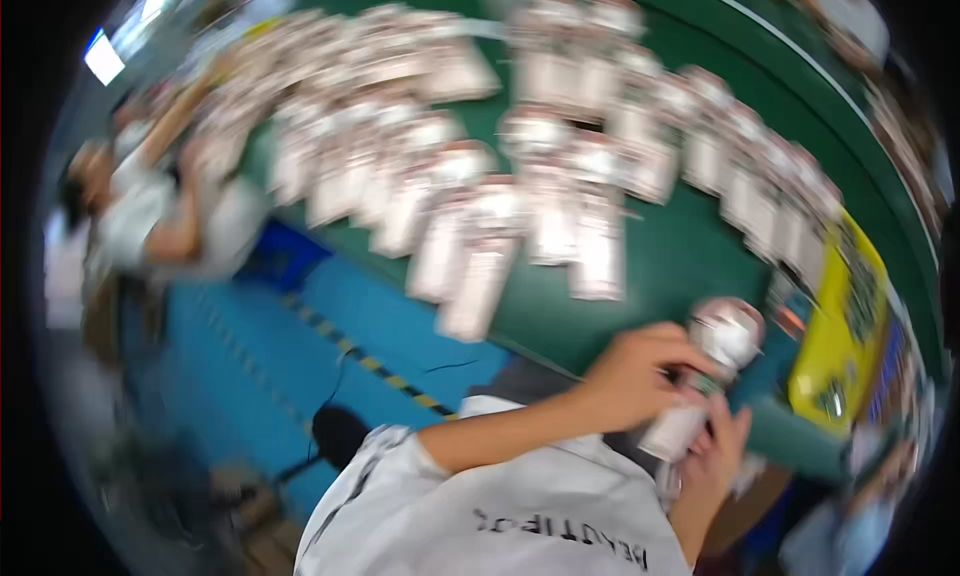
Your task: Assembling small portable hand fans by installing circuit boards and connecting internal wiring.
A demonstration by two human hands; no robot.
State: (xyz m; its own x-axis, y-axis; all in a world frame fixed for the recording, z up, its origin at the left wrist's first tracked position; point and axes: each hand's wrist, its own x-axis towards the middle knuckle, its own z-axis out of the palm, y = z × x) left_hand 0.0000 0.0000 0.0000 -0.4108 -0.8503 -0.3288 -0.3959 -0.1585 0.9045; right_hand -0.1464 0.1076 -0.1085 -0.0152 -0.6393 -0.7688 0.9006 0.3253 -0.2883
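A pale device with a round, shiny silver head (727, 338) and a blocky white-pink body is between my hands at the lower right. My left hand (640, 373) closes on its neck, just below the head, where small dark and green parts show. From below, my right hand (712, 446) holds the body, its fingers partly hidden behind it. Motion blur hides fine detail, so I cannot tell the device's exact kind. Several like devices (597, 231) lie in rows on the green table (665, 266) beyond my hands.
Yellow packaging or a bag (845, 326) lies at the table's right side. A co-worker (140, 216) sits at the far left, arms over the table. A blue bin (285, 256) stands near that person. The blue floor (250, 346) carries a yellow-black striped line.
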